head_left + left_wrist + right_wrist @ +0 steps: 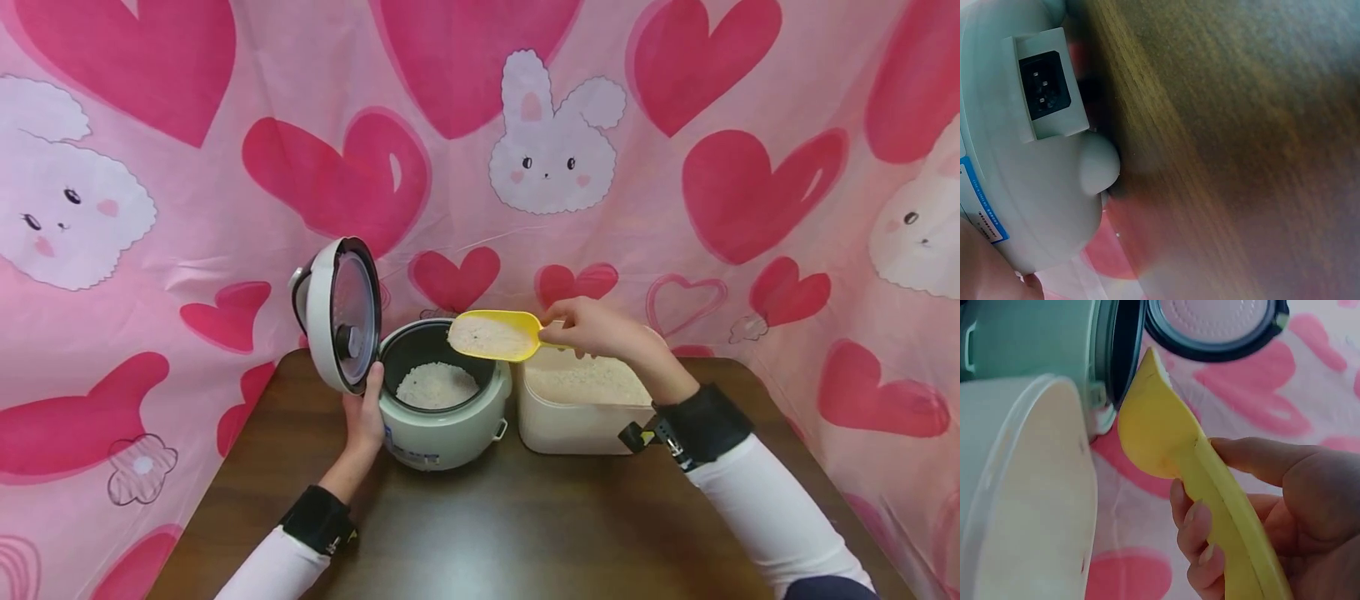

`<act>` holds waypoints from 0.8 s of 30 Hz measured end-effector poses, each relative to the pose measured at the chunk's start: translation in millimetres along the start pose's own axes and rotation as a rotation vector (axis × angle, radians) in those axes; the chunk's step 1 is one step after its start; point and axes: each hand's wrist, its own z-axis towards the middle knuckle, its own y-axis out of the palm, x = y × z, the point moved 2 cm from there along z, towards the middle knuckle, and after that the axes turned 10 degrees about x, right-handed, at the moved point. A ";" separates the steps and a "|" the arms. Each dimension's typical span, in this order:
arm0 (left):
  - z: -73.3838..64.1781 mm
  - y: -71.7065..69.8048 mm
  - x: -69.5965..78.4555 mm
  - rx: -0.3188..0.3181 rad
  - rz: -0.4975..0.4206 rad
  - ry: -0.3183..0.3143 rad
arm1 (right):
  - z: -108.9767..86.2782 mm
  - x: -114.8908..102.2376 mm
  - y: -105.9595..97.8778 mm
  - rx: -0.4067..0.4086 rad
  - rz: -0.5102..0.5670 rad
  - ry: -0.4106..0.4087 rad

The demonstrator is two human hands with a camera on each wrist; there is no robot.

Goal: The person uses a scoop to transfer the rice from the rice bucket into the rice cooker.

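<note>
A white rice cooker [442, 442] stands with its lid [324, 317] raised to the left and white rice [437, 385] in its dark inner pot. My left hand [365, 417] rests against the cooker's left side near the hinge, thumb pointing up; its other fingers are mostly hidden. In the left wrist view, the same hand shows partly at the lower left corner, touching the cooker. My right hand [592, 327] grips the handle of a yellow scoop [1160, 431], its fingers curled round it. Heaped with rice, the scoop is over the right rim of the cooker, roughly level.
Right of the cooker stands a white bin [573, 429] of rice, below my right forearm. Both containers are on a dark wooden table [480, 533]. A pink cloth [465, 217] with hearts and rabbits hangs behind. The cooker's power socket [1044, 84] faces the left wrist camera.
</note>
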 end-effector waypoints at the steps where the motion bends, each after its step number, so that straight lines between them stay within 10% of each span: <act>1: 0.1 0.2 -0.5 0.002 -0.001 0.002 | 1.7 -5.2 2.0 0.008 -0.019 -0.011; 24: 4.7 -2.2 -5.4 -0.028 0.011 0.017 | -4.6 -51.4 35.0 0.339 -0.478 -0.114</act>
